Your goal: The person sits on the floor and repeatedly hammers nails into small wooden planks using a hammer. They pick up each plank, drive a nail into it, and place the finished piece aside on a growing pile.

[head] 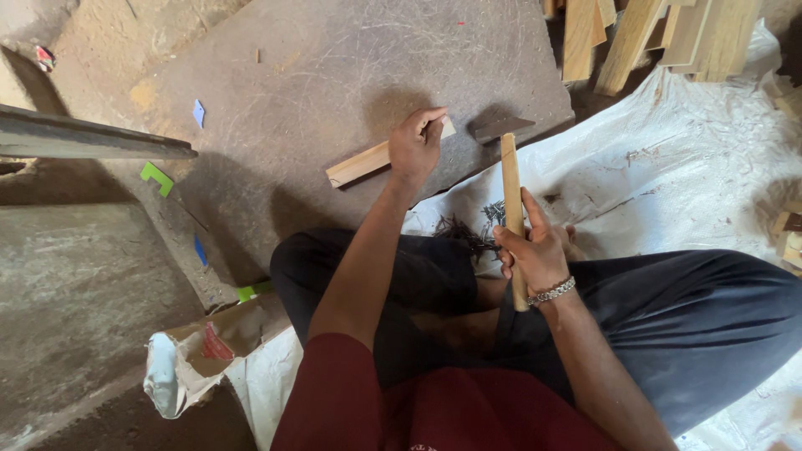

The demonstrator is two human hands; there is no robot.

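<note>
The left hand [415, 146] presses its fingers down on a short pale wooden strip [361, 164], apparently steadying it flat on the dark scratched stone slab [334, 67]. The right hand [535, 250] clenches the wooden-handled hammer [510, 188], head raised just right of the strip. A heap of dark nails [468, 230] lies near on white plastic sheeting [677, 167]; pale wooden planks [652, 33] are stacked far right.

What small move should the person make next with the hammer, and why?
Probably a light tap down near the left hand. The right hand holds the hammer raised, head close by, while the left-hand fingers pinch something small, perhaps a nail, on the wooden strip lying on the board.
</note>
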